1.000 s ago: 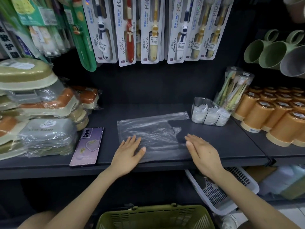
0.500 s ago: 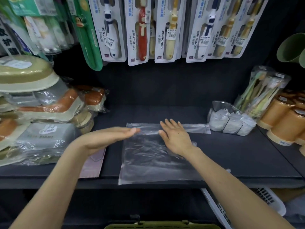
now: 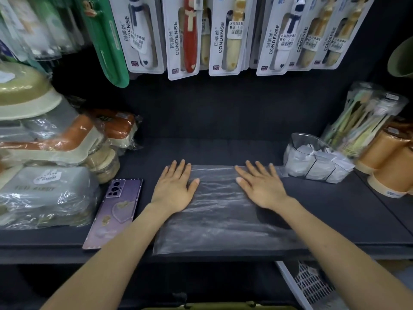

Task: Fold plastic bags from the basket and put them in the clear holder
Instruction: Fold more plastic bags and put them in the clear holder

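the left hand (image 3: 173, 186), lifted a moment ago, now lies flat like the right hand (image 3: 260, 186), fingers straight, both pressing the far end of the plastic bag (image 3: 219, 220) by the shelf's (image 3: 357, 209) front edge, so it seems smoothed and ready to fold for the clear holder (image 3: 312, 159).

two hands (image 3: 173, 190) (image 3: 261, 190), one plastic bag (image 3: 219, 215), one clear holder (image 3: 304, 140), one phone (image 3: 116, 209).

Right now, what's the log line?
left hand: flat on plastic bag | right hand: flat on plastic bag | clear holder: holds folded bags
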`<state>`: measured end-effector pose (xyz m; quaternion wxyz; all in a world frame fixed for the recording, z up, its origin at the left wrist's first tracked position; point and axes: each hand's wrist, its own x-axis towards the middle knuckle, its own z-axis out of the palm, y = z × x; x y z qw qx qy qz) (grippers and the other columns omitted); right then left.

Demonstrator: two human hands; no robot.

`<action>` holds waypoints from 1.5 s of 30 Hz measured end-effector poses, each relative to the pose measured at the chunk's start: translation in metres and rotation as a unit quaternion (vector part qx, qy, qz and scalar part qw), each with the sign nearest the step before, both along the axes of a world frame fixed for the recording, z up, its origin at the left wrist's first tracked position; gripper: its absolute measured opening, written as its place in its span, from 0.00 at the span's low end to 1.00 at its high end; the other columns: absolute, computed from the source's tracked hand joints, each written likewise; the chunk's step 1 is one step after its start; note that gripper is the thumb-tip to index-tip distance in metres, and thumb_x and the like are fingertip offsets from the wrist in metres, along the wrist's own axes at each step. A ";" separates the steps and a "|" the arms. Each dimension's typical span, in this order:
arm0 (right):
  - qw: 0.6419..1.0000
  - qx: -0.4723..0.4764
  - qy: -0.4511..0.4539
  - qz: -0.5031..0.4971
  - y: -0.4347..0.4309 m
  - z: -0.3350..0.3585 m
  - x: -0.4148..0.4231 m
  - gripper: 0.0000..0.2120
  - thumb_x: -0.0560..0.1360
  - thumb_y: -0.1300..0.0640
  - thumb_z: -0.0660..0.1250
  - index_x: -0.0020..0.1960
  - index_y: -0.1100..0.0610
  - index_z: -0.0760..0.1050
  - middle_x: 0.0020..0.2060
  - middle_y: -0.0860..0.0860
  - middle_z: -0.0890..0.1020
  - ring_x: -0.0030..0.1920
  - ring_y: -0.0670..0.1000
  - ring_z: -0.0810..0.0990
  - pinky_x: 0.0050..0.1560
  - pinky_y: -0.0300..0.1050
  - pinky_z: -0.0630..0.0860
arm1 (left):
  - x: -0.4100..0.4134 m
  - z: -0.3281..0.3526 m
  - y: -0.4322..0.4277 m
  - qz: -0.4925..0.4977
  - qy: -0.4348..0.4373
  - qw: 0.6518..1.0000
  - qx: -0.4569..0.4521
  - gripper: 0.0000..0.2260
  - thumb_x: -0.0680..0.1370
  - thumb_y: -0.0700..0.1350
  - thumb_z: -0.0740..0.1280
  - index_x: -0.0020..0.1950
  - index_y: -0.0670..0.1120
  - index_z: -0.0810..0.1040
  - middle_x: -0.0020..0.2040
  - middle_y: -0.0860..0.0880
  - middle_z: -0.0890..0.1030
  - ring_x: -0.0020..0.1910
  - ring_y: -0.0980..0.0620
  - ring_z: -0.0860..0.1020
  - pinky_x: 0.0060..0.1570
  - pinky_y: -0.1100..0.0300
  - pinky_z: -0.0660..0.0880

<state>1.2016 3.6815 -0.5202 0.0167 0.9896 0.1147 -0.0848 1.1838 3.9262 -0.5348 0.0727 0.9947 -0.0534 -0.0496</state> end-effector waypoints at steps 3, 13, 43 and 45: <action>0.996 0.078 -0.028 -0.012 -0.016 0.019 -0.017 0.34 0.76 0.31 0.36 0.78 0.44 0.51 0.78 0.50 0.53 0.78 0.53 0.46 0.76 0.56 0.38 | -0.001 0.005 0.003 -0.003 0.006 0.998 -0.068 0.28 0.83 0.59 0.44 0.79 0.48 0.43 0.80 0.47 0.43 0.78 0.49 0.41 0.75 0.55 0.39; 0.918 0.070 -0.225 0.319 0.010 0.006 -0.140 0.18 0.66 0.44 0.76 0.52 0.52 0.80 0.44 0.47 0.81 0.47 0.52 0.79 0.56 0.48 0.68 | -0.074 0.040 0.038 -0.023 -0.056 0.915 -0.399 0.06 0.79 0.43 0.67 0.51 0.52 0.81 0.54 0.52 0.82 0.55 0.56 0.79 0.58 0.60 0.72; 0.974 0.212 0.042 0.074 0.009 0.101 -0.135 0.21 0.70 0.37 0.69 0.54 0.52 0.80 0.48 0.44 0.82 0.48 0.44 0.79 0.51 0.41 0.75 | -0.116 0.051 0.010 0.111 -0.071 0.820 -0.557 0.19 0.81 0.46 0.61 0.32 0.40 0.72 0.26 0.53 0.76 0.27 0.62 0.74 0.32 0.73 0.67; 0.969 0.233 0.031 0.077 0.009 0.095 -0.125 0.13 0.75 0.47 0.68 0.41 0.57 0.81 0.33 0.48 0.79 0.34 0.46 0.74 0.38 0.41 0.71 | -0.110 0.046 0.011 0.128 -0.059 0.824 -0.548 0.18 0.81 0.48 0.62 0.33 0.43 0.68 0.28 0.49 0.69 0.28 0.56 0.69 0.28 0.70 0.63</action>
